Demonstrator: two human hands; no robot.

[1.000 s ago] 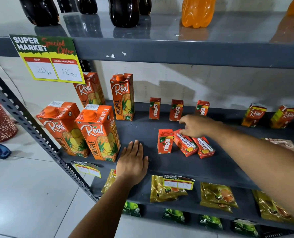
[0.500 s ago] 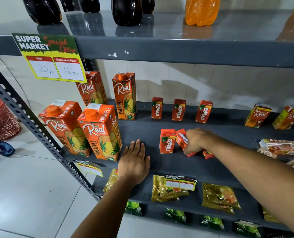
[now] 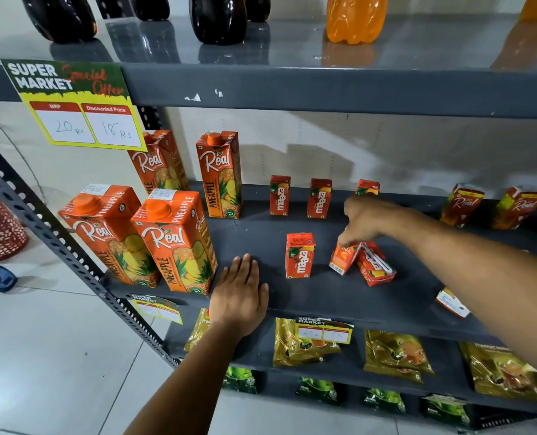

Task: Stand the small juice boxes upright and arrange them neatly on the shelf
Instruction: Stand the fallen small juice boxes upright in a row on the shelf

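Observation:
On the grey middle shelf [image 3: 323, 296], three small red juice boxes stand in a back row [image 3: 279, 196], the third partly hidden by my wrist. One more small box [image 3: 299, 255] stands upright nearer the front. My right hand [image 3: 364, 221] pinches the top of a tilted small box [image 3: 342, 259], lifting one end. Against it a second small box [image 3: 375, 266] lies flat, straw side up. My left hand [image 3: 239, 293] rests flat and open on the shelf's front edge. A further small box [image 3: 450, 302] lies flat at the right.
Several tall pineapple juice cartons [image 3: 173, 240] stand at the left of the shelf. Two small Real boxes [image 3: 461, 204] lean at the back right. Bottles stand on the shelf above, gold packets [image 3: 396, 353] lie below. A price sign [image 3: 72, 105] hangs at top left.
My right hand has drawn back from the rear row to the two fallen boxes, gripped one and tipped it up on end. My left hand has stayed put.

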